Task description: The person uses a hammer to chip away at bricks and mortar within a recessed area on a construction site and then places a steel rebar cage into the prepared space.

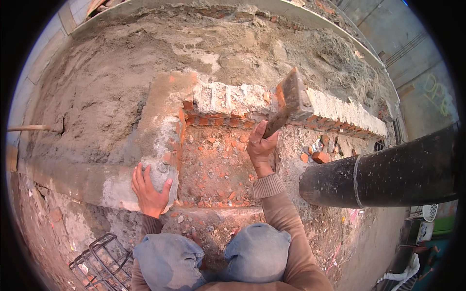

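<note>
My left hand [150,193] lies with fingers spread on the grey, mortar-coated top of a low brick wall [162,133], near its front corner. My right hand [262,147] is wrapped round the handle of a short-handled tool [294,94] with a broad, blocky, mortar-caked head. Its exact kind is hard to make out. The head is over the far brick wall [233,99], whose top is rough with pale old mortar; whether it touches is unclear. Between the walls lies a recess of reddish brick rubble [213,165].
A thick black pipe [383,177] juts in from the right beside my right forearm. Loose brick pieces [321,157] lie by its end. A steel rebar cage [104,259] is at the lower left. Wet-looking mortar or earth [97,97] spreads beyond the walls. A wooden handle [29,128] sticks out at far left.
</note>
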Available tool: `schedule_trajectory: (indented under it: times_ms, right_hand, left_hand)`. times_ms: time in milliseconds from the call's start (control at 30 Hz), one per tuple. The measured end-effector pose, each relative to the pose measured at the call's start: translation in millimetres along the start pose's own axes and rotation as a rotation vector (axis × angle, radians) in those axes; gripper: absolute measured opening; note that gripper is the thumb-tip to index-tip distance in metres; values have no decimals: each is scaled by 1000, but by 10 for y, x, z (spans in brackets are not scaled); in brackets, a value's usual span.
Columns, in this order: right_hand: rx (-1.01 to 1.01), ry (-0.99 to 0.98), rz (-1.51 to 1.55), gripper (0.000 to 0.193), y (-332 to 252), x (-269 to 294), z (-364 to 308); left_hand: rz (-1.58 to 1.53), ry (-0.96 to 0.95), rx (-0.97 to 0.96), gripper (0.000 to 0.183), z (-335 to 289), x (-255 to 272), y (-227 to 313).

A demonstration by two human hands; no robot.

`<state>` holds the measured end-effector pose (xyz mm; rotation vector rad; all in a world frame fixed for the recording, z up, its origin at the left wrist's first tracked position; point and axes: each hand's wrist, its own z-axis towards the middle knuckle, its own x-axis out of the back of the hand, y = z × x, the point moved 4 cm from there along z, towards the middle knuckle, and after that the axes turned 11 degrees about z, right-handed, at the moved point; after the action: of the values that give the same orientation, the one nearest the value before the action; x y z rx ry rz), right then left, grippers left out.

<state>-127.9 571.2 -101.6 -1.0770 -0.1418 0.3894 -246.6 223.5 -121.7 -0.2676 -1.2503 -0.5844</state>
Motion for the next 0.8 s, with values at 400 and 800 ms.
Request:
schedule_trajectory:
  times_ms: [400, 800]
  right_hand:
    - [-302, -165, -377, 47, -229, 365, -18]
    - [-803, -413, -704, 49, 1136, 710, -1009]
  left_hand:
    - [6, -14, 22, 73, -61, -32, -23]
    - [-12, 29, 17, 75, -99, -61, -37]
